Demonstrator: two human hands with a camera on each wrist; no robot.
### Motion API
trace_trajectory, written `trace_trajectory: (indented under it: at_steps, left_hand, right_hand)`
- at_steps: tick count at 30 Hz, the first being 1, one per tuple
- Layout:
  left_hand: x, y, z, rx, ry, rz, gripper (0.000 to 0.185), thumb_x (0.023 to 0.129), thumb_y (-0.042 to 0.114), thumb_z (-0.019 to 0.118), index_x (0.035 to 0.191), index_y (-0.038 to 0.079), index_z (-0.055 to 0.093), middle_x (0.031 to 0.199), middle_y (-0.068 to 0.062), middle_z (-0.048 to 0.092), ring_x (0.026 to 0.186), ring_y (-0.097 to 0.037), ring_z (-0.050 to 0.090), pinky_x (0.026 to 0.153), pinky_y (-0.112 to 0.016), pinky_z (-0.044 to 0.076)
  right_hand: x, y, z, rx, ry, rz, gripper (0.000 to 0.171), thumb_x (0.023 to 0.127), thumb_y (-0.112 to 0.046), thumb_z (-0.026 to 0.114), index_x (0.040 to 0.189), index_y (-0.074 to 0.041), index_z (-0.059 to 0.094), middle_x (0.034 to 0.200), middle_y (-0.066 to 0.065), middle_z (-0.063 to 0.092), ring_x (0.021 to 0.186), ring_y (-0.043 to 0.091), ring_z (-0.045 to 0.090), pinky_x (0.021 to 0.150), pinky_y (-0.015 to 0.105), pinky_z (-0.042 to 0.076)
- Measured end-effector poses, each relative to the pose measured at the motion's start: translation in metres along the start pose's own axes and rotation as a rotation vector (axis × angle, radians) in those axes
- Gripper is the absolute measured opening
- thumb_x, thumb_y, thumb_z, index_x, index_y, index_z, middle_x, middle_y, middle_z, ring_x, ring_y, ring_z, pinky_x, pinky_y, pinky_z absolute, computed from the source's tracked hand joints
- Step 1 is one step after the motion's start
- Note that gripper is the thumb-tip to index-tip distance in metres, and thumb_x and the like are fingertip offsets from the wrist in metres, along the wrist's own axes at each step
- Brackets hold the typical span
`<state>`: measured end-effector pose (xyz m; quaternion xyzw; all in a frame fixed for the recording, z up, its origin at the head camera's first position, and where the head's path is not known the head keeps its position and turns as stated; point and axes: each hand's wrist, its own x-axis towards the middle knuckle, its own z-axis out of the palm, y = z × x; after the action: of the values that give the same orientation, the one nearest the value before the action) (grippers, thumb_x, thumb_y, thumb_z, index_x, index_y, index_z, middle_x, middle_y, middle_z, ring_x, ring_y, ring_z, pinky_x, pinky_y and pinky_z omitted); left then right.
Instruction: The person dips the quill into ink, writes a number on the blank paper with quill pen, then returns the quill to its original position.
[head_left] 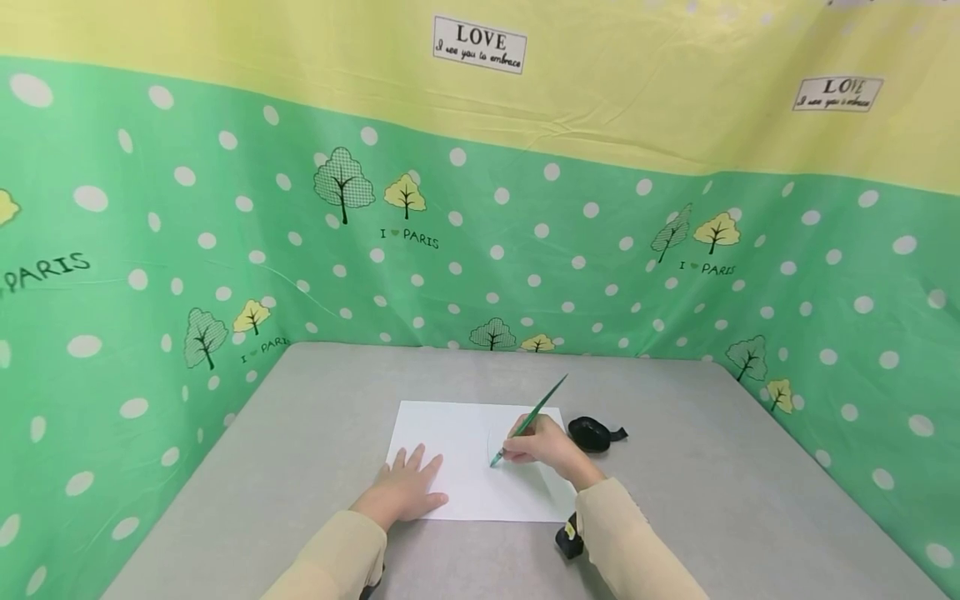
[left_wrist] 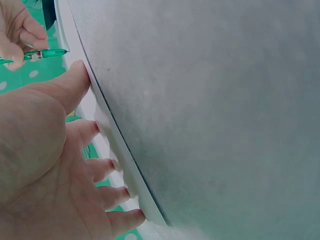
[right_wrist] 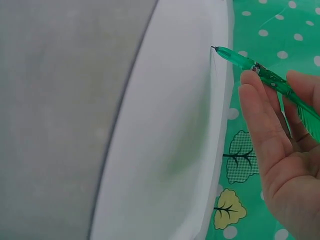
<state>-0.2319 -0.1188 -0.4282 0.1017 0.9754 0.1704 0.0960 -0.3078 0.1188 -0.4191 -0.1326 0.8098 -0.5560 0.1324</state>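
Nearest to us come two pale cream sleeves, the left one (head_left: pixel 337 550) and the right one (head_left: pixel 637 546). Something black peeks out beneath the left; we cannot tell what it is. Against the right sleeve, and partly hidden by it, is a small black object with a yellow patch (head_left: pixel 567 542).

Of the hands, we find the left (head_left: pixel 405 486) spread wide, fingers straight and apart, thumb out to the side. It grips nothing; it rests on the left part of a sheet of white paper (head_left: pixel 465 483), and the left wrist view shows us the fingertips along the sheet near its edge.

The right hand (head_left: pixel 546 448) is closed round a green pen (head_left: pixel 539 408), thumb and fingers pinching it low on the barrel. We see the pen slanting, its top end pointing up and away to the right, its tip down at the paper, right of the middle. A faint curved line runs on the sheet just beside the tip.

The paper lies flat on the grey worktop (head_left: pixel 345 387). Just beyond its right edge we see a rounded black item with a short strap (head_left: pixel 589 434).

Behind the worktop hangs a cloth (head_left: pixel 450 287), green with white dots and printed trees, yellow above with LOVE labels.
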Motion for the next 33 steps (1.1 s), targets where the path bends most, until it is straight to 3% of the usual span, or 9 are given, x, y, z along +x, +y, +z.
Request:
trace_trajectory:
  at_steps: [33]
  left_hand:
    - [0.0007, 0.0006, -0.0009, -0.005, -0.004, 0.000, 0.061, 0.087, 0.037, 0.059, 0.136, 0.004, 0.043, 0.143, -0.026, 0.026, 0.130, -0.050, 0.015, 0.102, -0.062, 0.014]
  right_hand:
    - [-0.0097, 0.0040, -0.0041, -0.016, -0.030, -0.008, 0.012, 0.081, -0.007, 0.067, 0.081, 0.002, 0.059, 0.077, 0.011, 0.066, 0.075, 0.024, 0.066, 0.068, 0.033, 0.055]
